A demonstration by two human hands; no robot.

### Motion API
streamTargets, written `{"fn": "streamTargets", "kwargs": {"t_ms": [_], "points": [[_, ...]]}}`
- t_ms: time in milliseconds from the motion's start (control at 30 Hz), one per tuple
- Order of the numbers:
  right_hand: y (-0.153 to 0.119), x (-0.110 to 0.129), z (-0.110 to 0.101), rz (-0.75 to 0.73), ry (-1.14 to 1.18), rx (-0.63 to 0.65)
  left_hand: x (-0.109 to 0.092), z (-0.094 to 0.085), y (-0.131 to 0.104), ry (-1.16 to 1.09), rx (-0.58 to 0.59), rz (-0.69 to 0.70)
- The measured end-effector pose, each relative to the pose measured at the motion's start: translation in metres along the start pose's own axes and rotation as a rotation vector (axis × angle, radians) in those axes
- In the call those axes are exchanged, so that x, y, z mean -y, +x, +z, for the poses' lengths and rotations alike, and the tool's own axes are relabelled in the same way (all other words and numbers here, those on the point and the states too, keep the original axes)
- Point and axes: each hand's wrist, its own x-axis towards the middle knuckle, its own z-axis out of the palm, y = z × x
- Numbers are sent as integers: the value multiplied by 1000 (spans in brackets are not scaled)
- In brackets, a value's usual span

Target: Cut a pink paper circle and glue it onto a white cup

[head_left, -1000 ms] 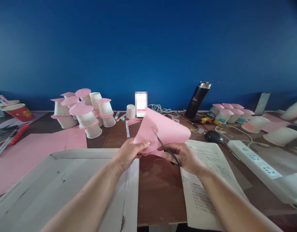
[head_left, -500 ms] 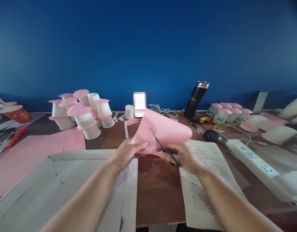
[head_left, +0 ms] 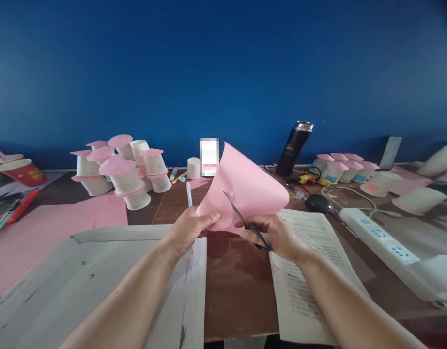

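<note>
1. Left hand [head_left: 189, 227]: closed on the lower left edge of a curved sheet of plain pink paper [head_left: 252, 184]. The thumb presses the near face; the fingers are largely hidden behind the sheet.
2. Right hand [head_left: 276, 235]: closed around the handles of the black-handled metal scissors [head_left: 249, 227]. The blades lie at the pink sheet, tips toward the upper left; the gap between them cannot be determined.
3. Sheet position: held up between both hands, above the brown tabletop [head_left: 234, 295], its right side curling.
4. Beneath the left forearm: a large white panel [head_left: 129, 281] with dark marks. Beneath the right forearm: a white printed paper page [head_left: 303, 295].
5. Left area: stacked white paper cups [head_left: 127, 180] bearing pink paper pieces, and a flat pink paper sheet [head_left: 70, 223].
6. Centre rear: one inverted white paper cup [head_left: 193, 167]; nearer, a slim white-and-blue pen [head_left: 189, 195].
7. Right area: a black cylindrical bottle [head_left: 293, 152] with a silver-coloured top, a rounded black object [head_left: 318, 203] and a long white power strip [head_left: 381, 240].
8. Background: a plain blue wall [head_left: 223, 72].
</note>
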Motion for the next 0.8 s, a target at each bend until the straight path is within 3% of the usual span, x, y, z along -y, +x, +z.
{"fn": "streamTargets", "kwargs": {"t_ms": [200,800], "points": [[0,4,1,-23,43,-10,0,0,-1,4,37,-8],[-1,5,1,16,-4,-5,-3,3,-2,42,-4,-55]]}}
